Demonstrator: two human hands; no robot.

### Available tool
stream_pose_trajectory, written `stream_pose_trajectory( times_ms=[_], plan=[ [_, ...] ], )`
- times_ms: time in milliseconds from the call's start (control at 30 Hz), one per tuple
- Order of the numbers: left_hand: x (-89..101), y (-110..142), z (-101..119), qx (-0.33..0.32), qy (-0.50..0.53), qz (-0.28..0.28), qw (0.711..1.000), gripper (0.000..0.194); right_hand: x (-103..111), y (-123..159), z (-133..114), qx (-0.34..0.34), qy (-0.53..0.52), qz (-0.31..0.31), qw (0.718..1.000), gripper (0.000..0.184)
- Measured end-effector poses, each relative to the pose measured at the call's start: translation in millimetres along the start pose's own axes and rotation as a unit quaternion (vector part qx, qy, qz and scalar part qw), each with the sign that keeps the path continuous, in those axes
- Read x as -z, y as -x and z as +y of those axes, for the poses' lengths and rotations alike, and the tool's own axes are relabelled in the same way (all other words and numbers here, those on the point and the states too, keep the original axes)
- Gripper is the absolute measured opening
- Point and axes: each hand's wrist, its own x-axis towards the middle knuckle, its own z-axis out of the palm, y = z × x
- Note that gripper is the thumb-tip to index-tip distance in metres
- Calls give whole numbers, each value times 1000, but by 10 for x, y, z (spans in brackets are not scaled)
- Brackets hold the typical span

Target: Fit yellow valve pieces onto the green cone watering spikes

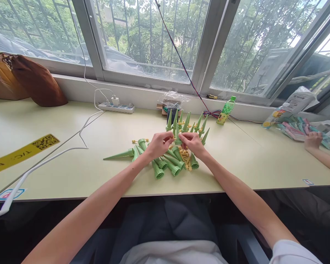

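My right hand (192,142) is closed around the lower part of an upright green plastic spike (177,135), its tip pointing up. Beside it, my left hand (160,143) pinches a small yellow valve piece (173,138) against the spike's side. Several green spikes with yellow pieces on them (186,124) stand point-up just behind my hands. Under and in front of my hands, loose green spikes (158,170) lie in a heap, their hollow wide ends facing me. Small yellow pieces (186,158) are piled among them. One long spike (118,154) points left.
Behind the spikes is a small open cardboard box (165,107) with clear plastic. A green-capped bottle (226,110) stands to its right. A power strip (117,107), white cable (84,128) and brown bag (40,80) are leftward. Another person's hand (313,140) touches packaged items (294,130) at right.
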Motion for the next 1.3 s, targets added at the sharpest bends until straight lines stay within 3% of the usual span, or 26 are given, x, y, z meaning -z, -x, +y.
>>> stream_pose_trajectory(
  times_ms=[133,300,467,767,967,1300],
  plan=[
    [-8,1,1,-9,-13,-5,1000,17,-9,-4,-11,-38,-26,-7,999,42],
    [19,-12,85,37,59,-19,997,18,-37,-15,0,-56,-55,16,997,40],
    [69,-27,159,126,193,-39,972,23,-26,-25,55,22,-6,52,998,33],
    [133,-39,170,159,296,-34,941,27,-2,33,3,188,72,34,979,26],
    [132,-44,154,162,321,-38,932,29,-8,40,-15,201,44,22,978,24],
    [115,-29,136,130,287,-30,949,29,-7,49,-44,170,44,28,984,31]
  ],
)
